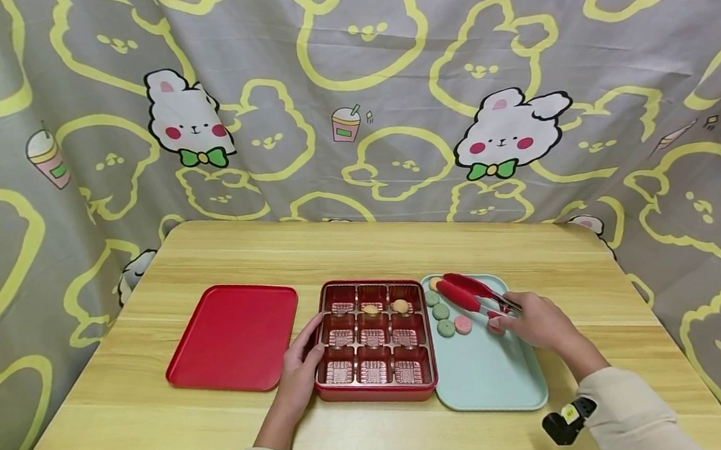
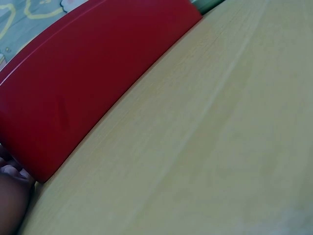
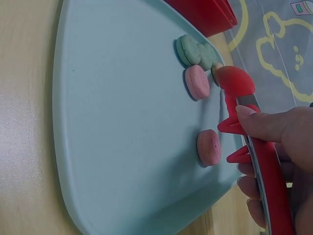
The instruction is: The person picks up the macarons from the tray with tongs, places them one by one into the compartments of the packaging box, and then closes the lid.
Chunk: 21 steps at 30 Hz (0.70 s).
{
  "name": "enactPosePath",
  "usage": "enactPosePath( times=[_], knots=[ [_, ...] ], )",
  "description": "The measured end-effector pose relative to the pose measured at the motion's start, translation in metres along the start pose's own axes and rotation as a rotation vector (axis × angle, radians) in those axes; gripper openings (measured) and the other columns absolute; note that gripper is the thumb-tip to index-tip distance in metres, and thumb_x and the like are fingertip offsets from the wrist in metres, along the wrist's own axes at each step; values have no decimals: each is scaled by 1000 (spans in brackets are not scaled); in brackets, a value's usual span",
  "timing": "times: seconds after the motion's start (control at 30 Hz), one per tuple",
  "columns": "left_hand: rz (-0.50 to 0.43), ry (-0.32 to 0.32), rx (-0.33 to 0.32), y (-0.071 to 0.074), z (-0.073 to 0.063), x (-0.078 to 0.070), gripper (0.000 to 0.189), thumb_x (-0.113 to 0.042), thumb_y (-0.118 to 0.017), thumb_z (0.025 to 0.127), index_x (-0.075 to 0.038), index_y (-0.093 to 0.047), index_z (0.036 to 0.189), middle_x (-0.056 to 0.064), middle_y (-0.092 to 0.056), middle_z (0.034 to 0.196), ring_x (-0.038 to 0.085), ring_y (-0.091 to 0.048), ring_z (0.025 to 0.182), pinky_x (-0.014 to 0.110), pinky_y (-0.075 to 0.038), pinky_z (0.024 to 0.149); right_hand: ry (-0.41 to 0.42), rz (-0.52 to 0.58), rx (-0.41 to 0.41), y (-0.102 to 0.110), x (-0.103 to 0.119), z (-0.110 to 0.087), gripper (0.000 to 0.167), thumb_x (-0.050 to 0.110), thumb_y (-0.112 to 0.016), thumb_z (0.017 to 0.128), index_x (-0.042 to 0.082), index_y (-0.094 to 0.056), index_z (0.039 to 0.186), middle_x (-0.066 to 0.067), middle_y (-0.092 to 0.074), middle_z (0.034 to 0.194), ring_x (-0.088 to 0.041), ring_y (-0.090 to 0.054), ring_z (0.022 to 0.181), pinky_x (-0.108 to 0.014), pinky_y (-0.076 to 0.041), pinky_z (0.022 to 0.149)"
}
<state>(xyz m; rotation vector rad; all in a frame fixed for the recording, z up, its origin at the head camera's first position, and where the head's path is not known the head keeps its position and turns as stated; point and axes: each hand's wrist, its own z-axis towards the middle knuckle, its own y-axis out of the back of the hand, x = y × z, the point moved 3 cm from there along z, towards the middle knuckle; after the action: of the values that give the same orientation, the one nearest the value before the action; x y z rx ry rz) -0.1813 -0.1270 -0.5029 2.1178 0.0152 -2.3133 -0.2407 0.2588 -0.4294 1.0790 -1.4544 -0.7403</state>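
Note:
My right hand [image 1: 534, 320] holds red-tipped tongs [image 1: 463, 293] over the far part of a pale blue tray [image 1: 491, 376]. The tongs' heads overlap a yellow macaron [image 1: 435, 283] at the tray's far left corner. Green macarons [image 1: 441, 311] and a pink macaron [image 1: 463, 325] lie nearby; another pink macaron [image 3: 209, 148] sits below the tongs' handles in the right wrist view. With extended fingers, my left hand [image 1: 298, 369] rests against the left side of a red box [image 1: 378, 395] with a compartment insert. Two yellowish macarons [image 1: 400, 306] occupy its back row, middle and right.
A flat red lid [image 1: 234, 339] lies left of the box on the wooden table [image 1: 348, 237]. The tray stands close against the box's right side. Behind the table hangs a patterned grey curtain [image 1: 275, 36].

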Motion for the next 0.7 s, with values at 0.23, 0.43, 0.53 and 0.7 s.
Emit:
enactPosePath(
  times=[0.23,0.43,0.53,0.7],
  knots=[
    [19,-7,-1,1,1,1,51,-1,-43,94,-18,-42,143,8,-35,149,25,-34,133,17,-40,93,-5,-12,16,1,2,1,79,43,-71,80,-9,-46,133,-25,-58,114,-31,-51,89,-34,-41,66],
    [15,-17,6,1,1,0,51,0,-43,94,-14,-42,143,11,-35,150,27,-34,133,17,-39,94,7,-23,28,2,4,3,80,41,-73,78,-11,-46,132,-26,-58,115,-30,-51,88,-38,-43,69],
    [14,-11,4,1,1,0,51,-1,-43,94,-15,-42,143,10,-35,150,27,-34,133,17,-38,94,4,-25,47,1,3,5,80,41,-73,78,-11,-46,132,-27,-57,115,-31,-51,88,-38,-42,69],
    [25,6,-6,0,0,0,51,-2,-43,94,-19,-43,143,7,-36,149,24,-34,133,17,-38,94,0,-29,49,-1,1,5,78,38,-74,78,-11,-46,132,-25,-58,112,-30,-50,87,-37,-41,68]
  ],
)
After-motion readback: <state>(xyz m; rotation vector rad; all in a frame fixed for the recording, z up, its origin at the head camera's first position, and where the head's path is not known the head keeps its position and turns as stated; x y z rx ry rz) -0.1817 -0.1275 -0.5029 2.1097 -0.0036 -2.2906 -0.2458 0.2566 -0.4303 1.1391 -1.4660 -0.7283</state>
